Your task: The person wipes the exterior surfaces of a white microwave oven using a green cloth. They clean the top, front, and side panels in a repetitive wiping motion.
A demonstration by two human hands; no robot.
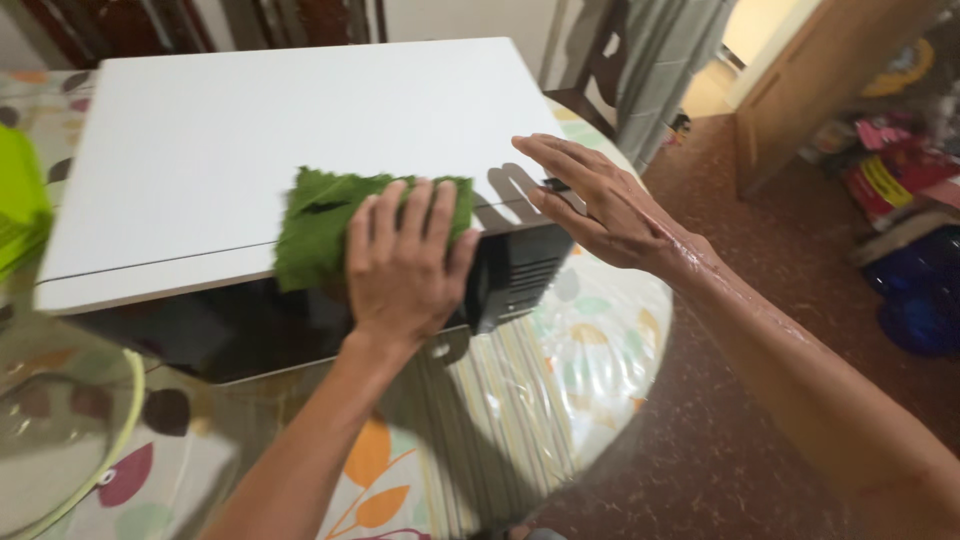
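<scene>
1. Looking down from the head camera, the left hand (405, 262) presses a green cloth (330, 225) flat on the front edge of a white appliance (280, 140). This box-shaped machine has a dark front and stands on the worktop (560, 400).

2. The grip of the left hand is not a true clasp: the fingers lie spread over the cloth and curl only a little at the tips. The palm pins the cloth down; nothing is pinched.

3. The right hand (590, 200) is open and holds nothing. Its fingers are stretched out, and it seems to rest against the right top corner of the appliance, near a dark vent on the side. Whether it really touches, I cannot tell for sure.

4. The cloth looks soft, thin and light, with a ragged edge. I judge that it folds and bunches easily, so a flat palm keeps it better than fingertips.

5. The appliance looks stiff and rather heavy, and its white top is smooth, perhaps slippery. I judge that the side walls near the corners give the safest hold.

6. The worktop carries a glossy cover with coloured leaf shapes. A green basket (20, 205) shows at the left edge, and a round lid with a green rim (70, 440) lies at lower left.
</scene>
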